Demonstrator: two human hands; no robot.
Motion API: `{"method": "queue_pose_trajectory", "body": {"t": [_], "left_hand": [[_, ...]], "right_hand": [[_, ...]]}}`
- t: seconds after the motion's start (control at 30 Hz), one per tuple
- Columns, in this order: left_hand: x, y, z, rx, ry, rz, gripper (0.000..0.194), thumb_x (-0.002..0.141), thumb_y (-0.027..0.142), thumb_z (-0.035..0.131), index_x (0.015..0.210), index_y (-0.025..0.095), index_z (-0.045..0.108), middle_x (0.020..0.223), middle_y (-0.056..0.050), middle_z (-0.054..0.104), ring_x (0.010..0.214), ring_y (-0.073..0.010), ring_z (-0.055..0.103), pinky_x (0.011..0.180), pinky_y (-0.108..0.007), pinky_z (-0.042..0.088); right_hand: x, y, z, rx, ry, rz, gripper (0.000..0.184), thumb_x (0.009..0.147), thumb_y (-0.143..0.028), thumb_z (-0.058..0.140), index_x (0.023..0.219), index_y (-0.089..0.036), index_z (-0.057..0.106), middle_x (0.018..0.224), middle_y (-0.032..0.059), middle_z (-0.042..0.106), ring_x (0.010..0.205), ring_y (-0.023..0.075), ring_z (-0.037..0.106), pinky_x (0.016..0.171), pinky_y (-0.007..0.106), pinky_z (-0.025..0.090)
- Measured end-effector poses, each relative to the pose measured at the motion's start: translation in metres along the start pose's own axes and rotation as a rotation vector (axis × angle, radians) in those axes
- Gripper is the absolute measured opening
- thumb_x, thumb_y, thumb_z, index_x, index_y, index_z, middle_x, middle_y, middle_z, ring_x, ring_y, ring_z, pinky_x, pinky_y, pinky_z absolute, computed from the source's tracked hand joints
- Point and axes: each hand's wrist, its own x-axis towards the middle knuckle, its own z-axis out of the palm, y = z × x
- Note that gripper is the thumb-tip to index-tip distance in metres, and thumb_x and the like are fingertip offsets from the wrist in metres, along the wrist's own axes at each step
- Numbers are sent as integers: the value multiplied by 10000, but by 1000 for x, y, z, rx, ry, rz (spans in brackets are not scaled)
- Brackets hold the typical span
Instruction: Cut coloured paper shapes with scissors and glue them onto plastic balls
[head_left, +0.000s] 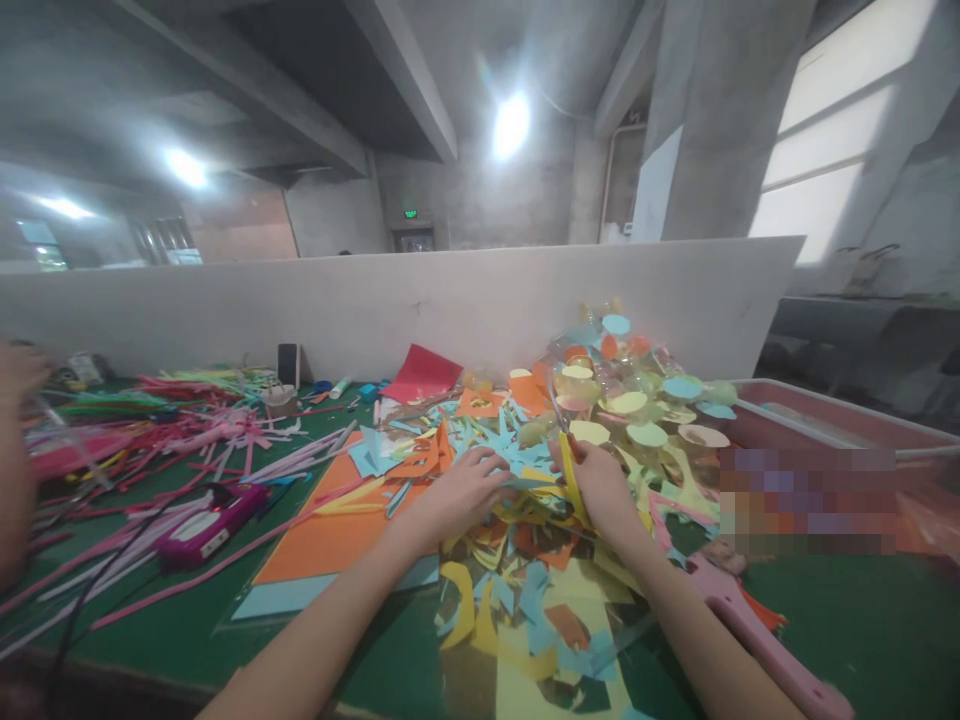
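Note:
My left hand [459, 493] is closed in a pinch on a light blue paper piece [529, 478] at the middle of the table. My right hand [598, 482] is wrapped round yellow-handled scissors [571, 474], whose blades point at that paper. Both hands hover over a heap of coloured paper scraps [517, 590] in blue, orange and yellow. Just behind the hands stands a pile of clear plastic with round paper discs [634, 400] on it.
An orange sheet [330, 535] lies left of the hands on the green table [847, 620]. A magenta device [214, 525] and pink paper strips [150, 450] lie at left. A pink tool [750, 620] is at right, a pink tray [825, 420] beyond. Another person's arm [15, 450] shows far left. A white partition [375, 300] backs the table.

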Motion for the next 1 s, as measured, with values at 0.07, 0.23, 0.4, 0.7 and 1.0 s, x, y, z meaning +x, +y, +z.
{"method": "queue_pose_trajectory", "body": {"t": [0.07, 0.23, 0.4, 0.7, 1.0], "left_hand": [[-1, -2, 3, 23, 46, -7, 337, 882, 24, 413, 1092, 200, 608, 1049, -76, 600, 1058, -225, 481, 924, -381, 451], [-3, -5, 6, 84, 164, -36, 527, 740, -110, 390, 1069, 219, 639, 1107, -85, 580, 1084, -249, 439, 908, -400, 452], [-7, -1, 2, 113, 331, -82, 517, 818, -82, 357, 1081, 234, 672, 1173, -116, 553, 1072, -253, 427, 885, -412, 460], [-13, 9, -11, -145, 382, -75, 449, 920, 32, 352, 1183, 263, 633, 1264, -119, 513, 1201, -230, 490, 962, -417, 462], [-15, 21, -17, -327, 379, -109, 348, 919, 97, 407, 1162, 254, 600, 1390, -107, 497, 1308, -241, 464, 1046, -426, 430]], "right_hand": [[-1, -1, 0, -50, -14, -6, 351, 773, -534, 588, 846, -217, 719, 732, 88, 715, 665, 241, 649, 583, 295, 411], [-4, -5, 2, -33, -10, -78, 277, 741, -480, 628, 786, -220, 713, 661, 64, 695, 649, 232, 633, 576, 283, 391], [-8, -13, 5, -32, -12, -96, 262, 738, -473, 610, 706, -216, 651, 688, 54, 689, 671, 239, 621, 596, 297, 404], [-7, -10, 10, 232, -132, -14, 300, 759, -490, 620, 793, -193, 638, 718, 48, 682, 587, 207, 630, 546, 304, 458], [-17, -25, 6, 577, -306, 106, 341, 688, -502, 722, 721, -187, 595, 623, 15, 624, 550, 171, 565, 532, 287, 450]]}}
